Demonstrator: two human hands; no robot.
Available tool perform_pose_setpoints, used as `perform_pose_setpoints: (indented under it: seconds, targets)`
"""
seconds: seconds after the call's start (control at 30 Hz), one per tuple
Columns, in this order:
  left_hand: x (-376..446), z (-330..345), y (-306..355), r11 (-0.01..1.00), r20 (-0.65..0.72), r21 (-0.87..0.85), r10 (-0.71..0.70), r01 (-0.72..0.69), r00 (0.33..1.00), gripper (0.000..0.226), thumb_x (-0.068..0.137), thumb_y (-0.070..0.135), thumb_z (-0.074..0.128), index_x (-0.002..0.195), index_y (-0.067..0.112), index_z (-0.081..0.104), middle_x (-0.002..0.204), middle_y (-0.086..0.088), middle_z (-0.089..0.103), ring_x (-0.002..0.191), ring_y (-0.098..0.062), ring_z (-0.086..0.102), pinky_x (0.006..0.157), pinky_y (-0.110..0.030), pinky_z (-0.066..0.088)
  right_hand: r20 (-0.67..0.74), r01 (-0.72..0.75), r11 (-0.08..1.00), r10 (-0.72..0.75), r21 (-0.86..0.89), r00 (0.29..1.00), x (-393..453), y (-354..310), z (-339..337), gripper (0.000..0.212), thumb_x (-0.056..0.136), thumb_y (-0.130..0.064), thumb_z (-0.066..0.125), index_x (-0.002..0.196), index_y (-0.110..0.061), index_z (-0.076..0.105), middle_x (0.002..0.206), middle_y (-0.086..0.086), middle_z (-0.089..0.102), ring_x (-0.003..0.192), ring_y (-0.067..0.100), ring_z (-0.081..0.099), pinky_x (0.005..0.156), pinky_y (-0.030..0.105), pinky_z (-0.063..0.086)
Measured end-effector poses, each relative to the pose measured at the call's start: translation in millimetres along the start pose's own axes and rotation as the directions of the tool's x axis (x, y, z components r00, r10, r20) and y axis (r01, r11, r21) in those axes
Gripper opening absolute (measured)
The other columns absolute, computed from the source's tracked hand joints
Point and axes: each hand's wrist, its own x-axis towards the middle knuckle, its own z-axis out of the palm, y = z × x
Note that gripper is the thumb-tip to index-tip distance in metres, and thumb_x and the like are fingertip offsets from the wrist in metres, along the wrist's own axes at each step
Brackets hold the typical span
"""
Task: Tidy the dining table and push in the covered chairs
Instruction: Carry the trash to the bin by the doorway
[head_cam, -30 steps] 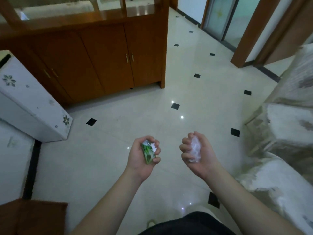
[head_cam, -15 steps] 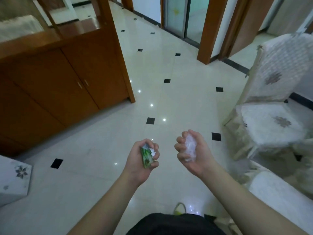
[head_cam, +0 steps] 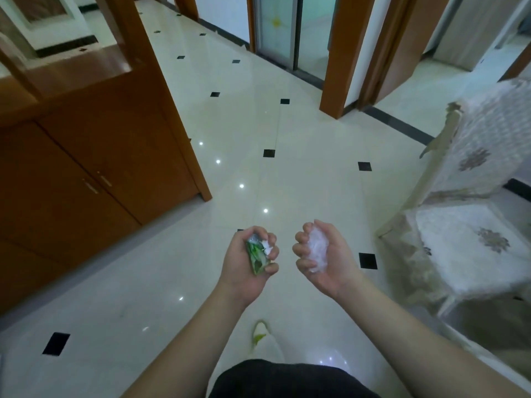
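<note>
Left hand grips green wrapper, half hidden; right hand clutches crumpled clear plastic.

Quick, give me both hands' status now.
Left hand: grips a crumpled green wrapper.
Right hand: grips a wad of clear plastic.

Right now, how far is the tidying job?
Done: litter looks collected. In hand: the left hand grips a green wrapper and the right hand a clear plastic wad, both undiscarded. Left: the covered chair stands out on the floor; no table shows.
</note>
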Motion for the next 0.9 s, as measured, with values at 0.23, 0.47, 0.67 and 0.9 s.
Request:
perform_pose_setpoints:
  seconds: [0.23,0.47,0.67,0.9]
  targets:
    - [99,17,76,0.998,0.063,-0.024,-0.063,0.064,0.996,0.018,0.084,0.024,0.045,0.068,0.016,0.051,0.07,-0.001,0.047,0.051,-0.014,0.04,0.041,-0.019,0.024,-0.025,0.072,0.995,-0.074,-0.065,0.997,93,-60,32,0.018,0.071,-0.033,0.067,0.07,-0.018,0.057,0.063,-0.003,0.047,0.047,0.009,0.04,0.034,0.016,0.027]
    - [201,68,109,0.989,0.124,0.053,-0.143,0.137,0.982,0.016,0.084,0.022,0.047,0.069,0.018,0.051,0.07,0.0,0.046,0.051,-0.013,0.038,0.039,-0.019,0.024,-0.074,0.172,0.985,-0.17,0.021,0.983,158,-132,9,0.037,0.051,-0.033,0.085,0.07,-0.018,0.057,0.065,-0.003,0.049,0.049,0.009,0.041,0.035,0.017,0.027]
    - [302,131,122,0.982,0.115,0.115,-0.163,0.149,0.98,0.014,0.083,0.023,0.05,0.07,0.017,0.052,0.069,0.0,0.047,0.05,-0.013,0.038,0.04,-0.019,0.023,-0.061,0.231,0.967,-0.226,0.103,0.972,218,-220,-21,0.036,0.051,-0.031,0.087,0.07,-0.018,0.059,0.065,-0.003,0.05,0.049,0.009,0.043,0.034,0.017,0.027]
    - [407,237,131,0.974,0.128,0.181,-0.163,0.139,0.978,0.013,0.081,0.023,0.052,0.069,0.016,0.053,0.069,-0.002,0.047,0.05,-0.014,0.037,0.041,-0.019,0.022,-0.078,0.294,0.949,-0.287,0.111,0.955,259,-360,-39,0.037,0.051,-0.031,0.087,0.071,-0.018,0.058,0.064,-0.003,0.049,0.047,0.009,0.042,0.034,0.017,0.026]
